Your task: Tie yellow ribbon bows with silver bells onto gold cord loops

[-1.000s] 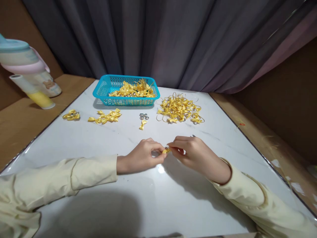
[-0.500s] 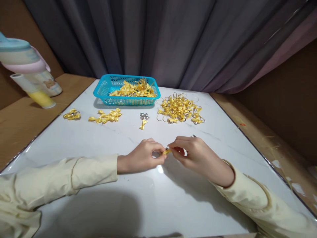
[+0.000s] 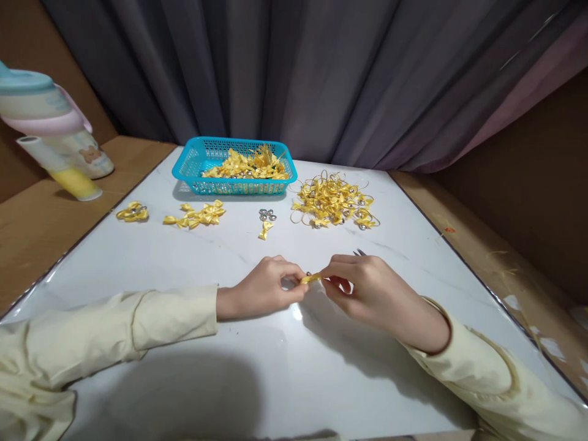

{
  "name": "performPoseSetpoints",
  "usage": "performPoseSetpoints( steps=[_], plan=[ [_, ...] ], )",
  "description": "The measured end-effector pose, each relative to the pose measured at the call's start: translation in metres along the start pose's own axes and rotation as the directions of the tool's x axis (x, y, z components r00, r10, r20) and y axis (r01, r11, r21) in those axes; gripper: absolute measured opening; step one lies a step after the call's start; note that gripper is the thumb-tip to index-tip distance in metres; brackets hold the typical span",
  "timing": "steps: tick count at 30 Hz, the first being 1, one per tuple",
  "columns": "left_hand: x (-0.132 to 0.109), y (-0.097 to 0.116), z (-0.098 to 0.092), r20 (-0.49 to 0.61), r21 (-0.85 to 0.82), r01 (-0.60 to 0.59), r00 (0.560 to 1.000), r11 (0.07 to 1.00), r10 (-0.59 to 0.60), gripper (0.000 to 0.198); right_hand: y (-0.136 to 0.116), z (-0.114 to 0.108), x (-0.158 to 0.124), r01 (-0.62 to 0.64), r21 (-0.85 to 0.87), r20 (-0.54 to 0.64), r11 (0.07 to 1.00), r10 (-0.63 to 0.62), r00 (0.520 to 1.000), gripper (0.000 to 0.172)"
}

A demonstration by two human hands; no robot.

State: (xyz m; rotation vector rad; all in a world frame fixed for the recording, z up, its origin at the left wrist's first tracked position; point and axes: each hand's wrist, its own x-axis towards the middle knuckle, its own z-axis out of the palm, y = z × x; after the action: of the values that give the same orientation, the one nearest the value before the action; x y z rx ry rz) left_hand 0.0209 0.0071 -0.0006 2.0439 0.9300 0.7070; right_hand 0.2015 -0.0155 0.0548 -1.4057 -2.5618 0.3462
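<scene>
My left hand (image 3: pixel 264 289) and my right hand (image 3: pixel 367 291) meet at the middle of the white table (image 3: pixel 184 263), both pinching one small yellow ribbon bow (image 3: pixel 310 278) between their fingertips. A thin metal tip (image 3: pixel 358 252) sticks out behind my right hand. Beyond my hands lie a single yellow bow (image 3: pixel 264 230) and a few small silver bells (image 3: pixel 266 215).
A blue basket (image 3: pixel 193 168) of yellow bows stands at the back. To its right lies a heap of bows with gold loops and bells (image 3: pixel 334 201). At the left lie a row of bows (image 3: pixel 196 215) and a lone bow (image 3: pixel 132 212). A pastel bottle (image 3: pixel 50 131) stands on the wooden ledge.
My right hand has shifted slightly to the right and its wrist has dropped back. The bow stays pinched between both hands. My left hand has hardly moved.
</scene>
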Motion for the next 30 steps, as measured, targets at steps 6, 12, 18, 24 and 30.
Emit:
performPoseSetpoints(
  steps=[6,12,18,24,30],
  plan=[
    [0.001,0.001,0.001,0.011,0.003,0.024,1.0,1.0,-0.024,0.013,-0.004,0.001,-0.005,0.085,-0.038,0.028,0.996,-0.084,0.996,0.021],
    [0.001,-0.001,0.001,0.031,0.071,-0.04,0.999,0.997,0.037,0.015,-0.001,0.006,-0.002,0.101,-0.047,-0.018,0.994,-0.102,0.995,0.023],
    [0.001,0.0,0.001,0.024,0.061,-0.052,0.998,0.997,0.05,0.011,0.0,0.007,0.0,0.063,-0.027,-0.013,0.998,-0.063,0.998,0.023],
    [0.001,0.0,0.002,0.032,0.057,-0.054,0.998,0.997,0.052,0.011,0.003,0.007,0.001,0.059,-0.001,0.005,0.998,-0.059,0.998,0.022],
    [0.0,-0.001,0.002,0.028,0.045,-0.064,0.998,0.997,0.063,0.011,0.006,0.008,0.003,0.051,-0.004,0.021,0.999,-0.051,0.998,0.023]
  ],
)
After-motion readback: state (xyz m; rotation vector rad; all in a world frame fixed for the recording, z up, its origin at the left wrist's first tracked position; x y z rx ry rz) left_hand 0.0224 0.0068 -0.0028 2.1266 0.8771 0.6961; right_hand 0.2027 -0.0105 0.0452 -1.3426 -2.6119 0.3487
